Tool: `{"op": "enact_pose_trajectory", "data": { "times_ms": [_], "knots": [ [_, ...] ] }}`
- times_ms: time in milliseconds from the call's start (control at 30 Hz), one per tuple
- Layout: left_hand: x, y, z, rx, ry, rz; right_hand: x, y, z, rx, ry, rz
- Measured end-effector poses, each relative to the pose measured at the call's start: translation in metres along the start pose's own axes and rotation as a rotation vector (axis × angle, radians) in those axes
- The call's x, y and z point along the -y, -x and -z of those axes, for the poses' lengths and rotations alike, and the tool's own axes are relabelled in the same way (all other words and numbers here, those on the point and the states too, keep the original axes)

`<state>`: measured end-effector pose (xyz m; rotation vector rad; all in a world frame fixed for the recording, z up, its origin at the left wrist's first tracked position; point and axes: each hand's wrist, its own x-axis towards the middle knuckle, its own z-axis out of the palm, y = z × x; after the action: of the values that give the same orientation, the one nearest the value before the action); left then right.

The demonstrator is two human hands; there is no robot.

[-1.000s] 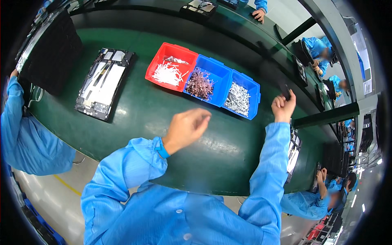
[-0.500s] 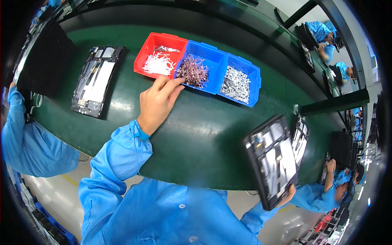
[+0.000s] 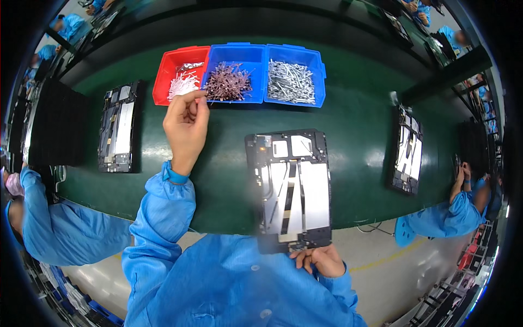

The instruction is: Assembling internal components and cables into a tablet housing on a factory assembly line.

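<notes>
My right hand (image 3: 321, 260) grips the lower edge of an opened tablet (image 3: 316, 196). Its bare inside faces up, with silver battery panels and dark ribbon strips, and it hovers over the table's front part. My left hand (image 3: 186, 128) has thumb and fingers pinched together at the front rim of the bins; whatever is between the tips is too small to name. Just beyond those fingertips, a blue bin (image 3: 256, 82) holds thin brownish-purple pieces (image 3: 229, 83). To its left a red bin (image 3: 161, 82) holds short white strips (image 3: 184, 85).
Another blue bin (image 3: 320, 82) on the right contains grey-silver strips (image 3: 291, 82). Opened tablets lie at left (image 3: 117, 128) and right (image 3: 407, 150) on the green table (image 3: 359, 180). A dark stack (image 3: 57, 122) stands far left. People in blue sit at both sides.
The tablet in my right hand has swung from the right side to the middle, and now lies flatter. My left hand remains pinched near the bins. The whole view has turned.
</notes>
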<state>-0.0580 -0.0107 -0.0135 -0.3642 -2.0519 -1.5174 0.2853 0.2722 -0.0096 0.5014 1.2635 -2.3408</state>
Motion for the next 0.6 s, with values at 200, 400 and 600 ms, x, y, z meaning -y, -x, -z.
{"op": "enact_pose_trajectory", "data": {
  "times_ms": [200,400,600],
  "knots": [
    [-0.024,-0.001,0.017,-0.046,0.21,0.344,0.09,0.0,0.021,0.429,0.857,-0.085],
    [-0.043,0.027,0.038,-0.089,0.252,0.47,0.128,-0.049,-0.007,-0.354,0.905,0.437],
    [-0.088,0.107,0.023,0.161,0.468,0.707,0.118,-0.112,-0.027,-0.395,1.408,0.501]
  ]
}}
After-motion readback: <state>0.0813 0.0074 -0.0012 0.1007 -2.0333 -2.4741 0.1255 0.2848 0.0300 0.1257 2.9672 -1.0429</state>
